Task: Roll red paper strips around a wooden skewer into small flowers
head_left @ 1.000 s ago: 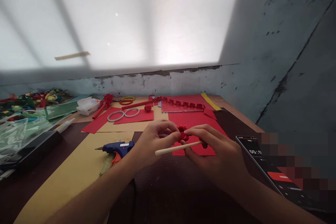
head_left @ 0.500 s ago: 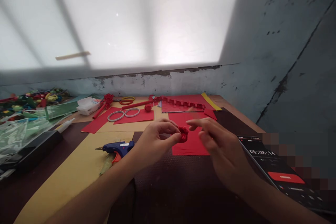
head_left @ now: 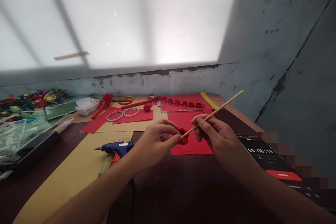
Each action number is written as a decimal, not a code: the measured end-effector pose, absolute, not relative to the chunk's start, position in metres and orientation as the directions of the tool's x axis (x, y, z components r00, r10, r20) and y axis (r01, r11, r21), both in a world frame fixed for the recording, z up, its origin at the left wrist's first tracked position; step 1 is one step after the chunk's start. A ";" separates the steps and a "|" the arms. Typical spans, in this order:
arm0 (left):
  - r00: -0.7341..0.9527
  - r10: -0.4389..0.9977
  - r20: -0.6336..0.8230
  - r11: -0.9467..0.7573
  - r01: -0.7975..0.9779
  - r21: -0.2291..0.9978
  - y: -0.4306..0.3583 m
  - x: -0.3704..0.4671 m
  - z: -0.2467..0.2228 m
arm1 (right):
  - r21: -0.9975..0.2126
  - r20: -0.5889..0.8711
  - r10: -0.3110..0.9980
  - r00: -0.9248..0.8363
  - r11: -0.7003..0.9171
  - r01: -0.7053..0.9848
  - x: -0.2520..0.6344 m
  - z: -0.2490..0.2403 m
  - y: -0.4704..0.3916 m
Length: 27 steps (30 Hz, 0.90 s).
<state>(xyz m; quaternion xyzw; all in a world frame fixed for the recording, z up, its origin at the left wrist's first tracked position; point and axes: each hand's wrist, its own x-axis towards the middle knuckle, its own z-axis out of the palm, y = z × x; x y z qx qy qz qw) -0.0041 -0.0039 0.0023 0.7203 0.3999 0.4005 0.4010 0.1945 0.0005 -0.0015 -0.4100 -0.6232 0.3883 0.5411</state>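
Note:
My left hand (head_left: 157, 138) pinches a small red paper flower (head_left: 184, 139) between thumb and fingertips, partly hiding it. My right hand (head_left: 214, 131) is closed around a thin wooden stick (head_left: 225, 104), held like a pen. The stick slants up to the right, and its lower tip lies at the flower beside my left thumb. Whether the tip presses on the petals or passes in front, I cannot tell. Beneath the flower lies a sheet of red paper (head_left: 174, 148).
At the left, a blue glue gun (head_left: 119, 148) rests on tan paper (head_left: 65, 168). Behind are two white rings (head_left: 114, 116), yellow-handled scissors (head_left: 127, 98), another red flower (head_left: 147, 108) and a row of red flowers (head_left: 183, 103). A phone (head_left: 265, 161) showing a timer lies at the right.
My right hand, blurred earlier with the stick hard to make out, now grips the stick steadily with its tip at the flower. My left hand stays in place, holding the flower.

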 end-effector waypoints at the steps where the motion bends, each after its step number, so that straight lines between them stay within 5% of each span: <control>1: 0.369 0.894 0.254 -0.361 0.254 0.897 -0.004 -0.004 0.004 | -0.933 0.337 0.938 -0.079 0.344 0.102 0.194 -0.002 0.001; 27: 0.378 0.912 0.161 -0.252 0.203 0.946 -0.002 -0.006 0.004 | -0.959 0.252 0.950 -0.185 0.270 0.084 0.193 0.000 -0.003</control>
